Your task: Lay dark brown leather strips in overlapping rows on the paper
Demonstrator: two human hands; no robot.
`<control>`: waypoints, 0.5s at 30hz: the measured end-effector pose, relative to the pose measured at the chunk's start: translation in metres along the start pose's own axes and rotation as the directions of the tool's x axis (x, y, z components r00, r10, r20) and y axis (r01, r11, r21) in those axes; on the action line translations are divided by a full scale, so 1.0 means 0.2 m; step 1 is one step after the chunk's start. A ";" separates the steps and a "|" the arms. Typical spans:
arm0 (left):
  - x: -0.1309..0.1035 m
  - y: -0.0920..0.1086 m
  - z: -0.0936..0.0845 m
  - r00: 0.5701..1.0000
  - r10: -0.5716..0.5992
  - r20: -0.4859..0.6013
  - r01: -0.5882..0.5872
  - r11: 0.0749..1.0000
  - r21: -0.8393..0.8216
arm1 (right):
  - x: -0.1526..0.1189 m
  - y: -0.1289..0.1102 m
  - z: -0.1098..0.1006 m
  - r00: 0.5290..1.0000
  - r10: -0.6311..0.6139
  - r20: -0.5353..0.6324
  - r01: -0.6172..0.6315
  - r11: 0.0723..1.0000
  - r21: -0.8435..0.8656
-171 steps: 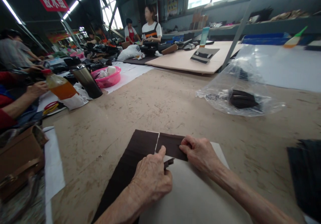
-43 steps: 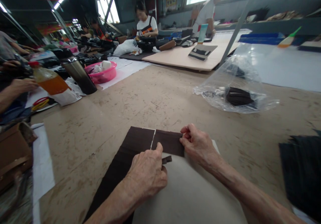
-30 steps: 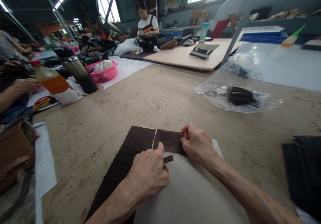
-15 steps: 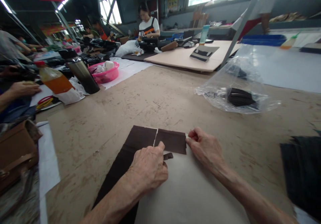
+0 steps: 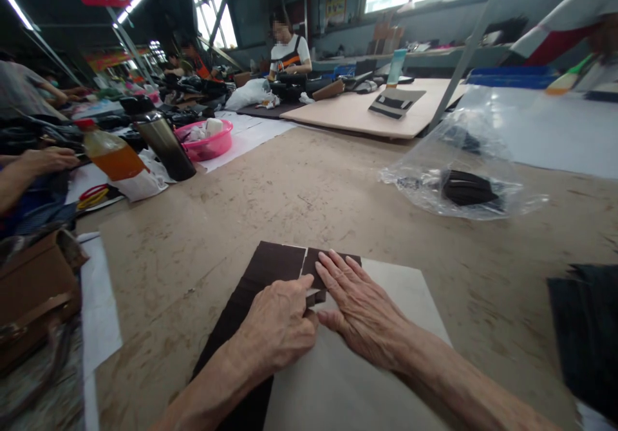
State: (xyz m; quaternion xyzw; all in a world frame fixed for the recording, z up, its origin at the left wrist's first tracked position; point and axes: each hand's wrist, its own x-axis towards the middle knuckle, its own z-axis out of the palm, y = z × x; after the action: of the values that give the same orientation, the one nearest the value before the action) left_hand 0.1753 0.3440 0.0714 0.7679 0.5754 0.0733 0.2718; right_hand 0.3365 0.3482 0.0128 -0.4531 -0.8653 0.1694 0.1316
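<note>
My right hand [image 5: 362,305] lies flat with its fingers stretched out over a small dark brown panel [image 5: 313,258], covering most of it. Beside it, my left hand [image 5: 280,321] rests with its index finger pointing along the panel and the other fingers curled. A short dark strip [image 5: 317,298] sticks out between its index finger and thumb. To the left, across a thin pale gap, lies a longer dark brown piece [image 5: 263,273], partly under my left forearm. Beneath both hands is a pale grey-beige sheet [image 5: 403,283].
A clear plastic bag [image 5: 420,174] with black pieces lies at the right, and a stack of black material [image 5: 584,321] nearer me. At left are a bottle [image 5: 113,154], thermos [image 5: 167,145], pink basin [image 5: 215,145], brown bag [image 5: 36,283] and another person's hand [image 5: 48,159].
My right hand has moved left from the panel's right edge, opening from a pinch to lie flat on it. My left hand stays nearly in place. The view has shifted slightly.
</note>
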 end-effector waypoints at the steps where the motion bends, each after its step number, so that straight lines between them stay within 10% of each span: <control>1: -0.02 0.00 -0.02 1.000 -0.014 -0.021 0.013 1.000 -0.008 | 0.00 0.00 0.00 1.000 0.007 0.020 -0.007 1.000 0.030; 10: -0.32 -0.07 -0.06 0.929 -0.351 -0.116 0.291 0.887 -0.359 | 0.04 0.03 -0.12 0.988 0.135 0.077 -0.156 0.859 0.487; 15: -0.38 0.01 -0.05 0.812 -0.548 0.202 0.506 0.488 -0.711 | 0.00 0.06 -0.14 0.859 0.482 -0.170 -0.209 0.634 0.744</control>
State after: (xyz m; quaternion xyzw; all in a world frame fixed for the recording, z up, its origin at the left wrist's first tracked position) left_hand 0.1483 0.2759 0.0957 0.3748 0.7082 0.2318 0.5516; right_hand 0.3563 0.3594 0.0324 -0.5505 -0.5901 0.4235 0.4115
